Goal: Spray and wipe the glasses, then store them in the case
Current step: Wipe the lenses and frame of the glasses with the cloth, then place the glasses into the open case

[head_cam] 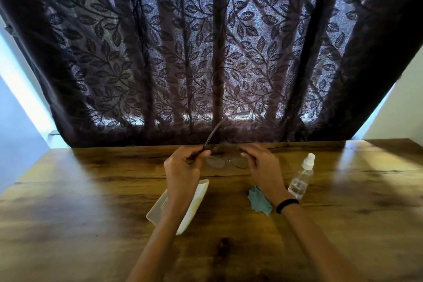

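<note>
Head view
Case: pale, oblong, lying flat on the wooden table. The left forearm crosses over its middle, so what it holds cannot be told.
Spray bottle: to the right of the case, well apart from it. It is clear plastic with a white spray top, stands on the table, and has clear liquid in its lower part.
Cloth: teal and crumpled, on the table between the case and the spray bottle, partly under the right wrist.
Glasses: beyond the case's far end, held between the two hands. One temple arm is swung out and points up toward the curtain.
Left hand: past the far end of the case, thumb and fingers pinched together on the left end of the glasses at the hinge.
Right hand: to the right of the case's far end, fingers curled down and closed over the right end of the glasses. A black band sits on the wrist.
Writing: a faint mark on the case beside the forearm, too blurred to read. The bottle's label cannot be made out.
</note>
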